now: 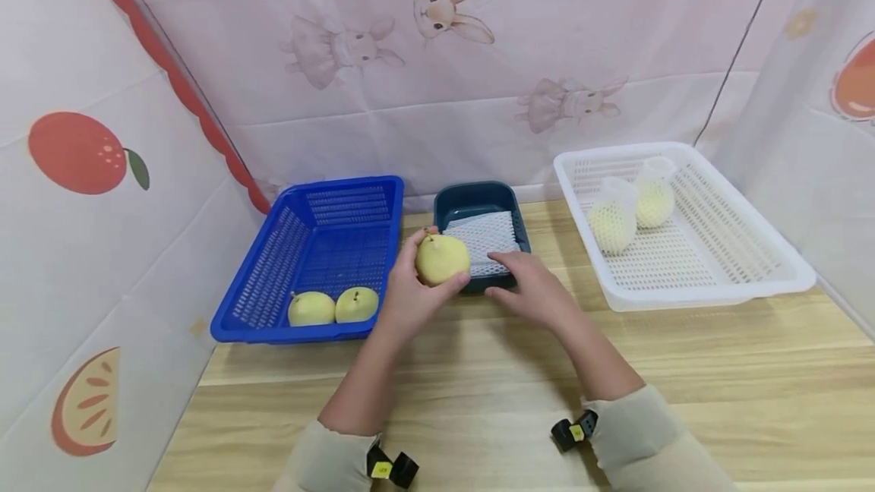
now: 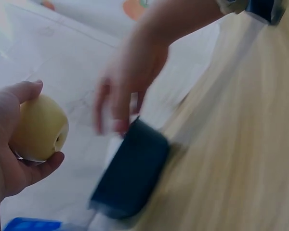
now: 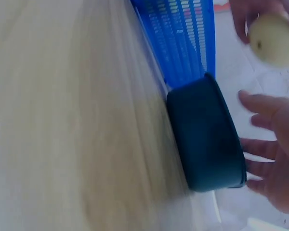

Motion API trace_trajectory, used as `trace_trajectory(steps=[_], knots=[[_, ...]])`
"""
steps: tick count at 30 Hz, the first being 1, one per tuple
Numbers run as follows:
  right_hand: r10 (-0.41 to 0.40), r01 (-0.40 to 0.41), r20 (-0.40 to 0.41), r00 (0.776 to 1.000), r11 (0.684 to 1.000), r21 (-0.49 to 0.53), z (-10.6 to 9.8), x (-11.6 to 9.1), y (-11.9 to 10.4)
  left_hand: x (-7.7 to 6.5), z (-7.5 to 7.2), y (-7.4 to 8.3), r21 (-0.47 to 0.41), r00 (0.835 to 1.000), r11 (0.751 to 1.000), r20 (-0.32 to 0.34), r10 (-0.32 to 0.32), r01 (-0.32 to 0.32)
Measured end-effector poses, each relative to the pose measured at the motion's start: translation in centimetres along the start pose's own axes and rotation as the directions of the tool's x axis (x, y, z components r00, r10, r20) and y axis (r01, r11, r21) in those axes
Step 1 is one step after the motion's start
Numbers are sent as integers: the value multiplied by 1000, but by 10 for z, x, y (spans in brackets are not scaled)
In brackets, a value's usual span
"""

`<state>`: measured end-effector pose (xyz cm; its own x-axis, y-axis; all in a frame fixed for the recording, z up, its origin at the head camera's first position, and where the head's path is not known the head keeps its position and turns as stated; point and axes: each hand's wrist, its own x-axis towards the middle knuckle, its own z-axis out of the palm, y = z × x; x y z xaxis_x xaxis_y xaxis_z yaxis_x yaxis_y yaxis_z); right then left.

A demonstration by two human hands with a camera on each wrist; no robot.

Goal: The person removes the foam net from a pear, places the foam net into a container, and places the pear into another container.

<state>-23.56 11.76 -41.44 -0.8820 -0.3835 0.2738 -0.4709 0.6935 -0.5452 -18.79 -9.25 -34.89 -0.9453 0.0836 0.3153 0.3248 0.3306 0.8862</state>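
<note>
My left hand [image 1: 412, 296] grips a yellow pear [image 1: 444, 261], its fingers and thumb curled round the fruit, stem upward in the head view. The pear is held up near the front left of a dark teal bin [image 1: 472, 194]. Flat white foam net sleeves [image 1: 484, 238] lie stacked in that bin. Over the bin's right front edge is my right hand [image 1: 536, 288], fingers spread and relaxed. In the right wrist view its fingertips come right at the rim of the bin [image 3: 204, 137], with no sleeve between them.
On the left, a blue basket [image 1: 307, 332] contains two bare pears [image 1: 311, 309]. A white basket [image 1: 711, 296] on the right holds two pears in foam nets [image 1: 611, 226]. Printed cloth [image 1: 383, 112] hangs behind and beside the wooden table [image 1: 478, 393].
</note>
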Motion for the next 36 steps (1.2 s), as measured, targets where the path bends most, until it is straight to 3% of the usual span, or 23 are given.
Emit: trace_trajectory(steps=[3, 5, 10, 15, 19, 25, 33, 36], knots=[[24, -21, 40, 999, 997, -75, -1, -1, 8, -2, -20, 19, 36, 1000, 999, -12, 4, -4], [24, -20, 56, 998, 997, -80, -1, -1, 11, 1, -35, 19, 73, 999, 997, -27, 19, -17], [29, -23, 81, 996, 997, -76, -4, -1, 13, 15, -86, -6, 190, 997, 982, -71, 3, 11], [28, -20, 96, 995, 996, -84, -6, 0, 13, 25, -142, -34, 357, 994, 931, -91, -53, 82], [21, -12, 103, 994, 997, -81, -5, 0, 13, 29, -174, -58, 428, 989, 892, -69, -128, 145], [12, -6, 114, 993, 999, -54, -3, -1, 12, 30, -197, -82, 519, 971, 827, -29, -236, 216], [7, -1, 117, 993, 999, -51, 0, -1, 10, 33, -209, -98, 635, 926, 705, -46, -374, 316], [6, 0, 114, 994, 999, -50, 1, 0, 10, 35, -213, -106, 654, 916, 681, -46, -399, 329]])
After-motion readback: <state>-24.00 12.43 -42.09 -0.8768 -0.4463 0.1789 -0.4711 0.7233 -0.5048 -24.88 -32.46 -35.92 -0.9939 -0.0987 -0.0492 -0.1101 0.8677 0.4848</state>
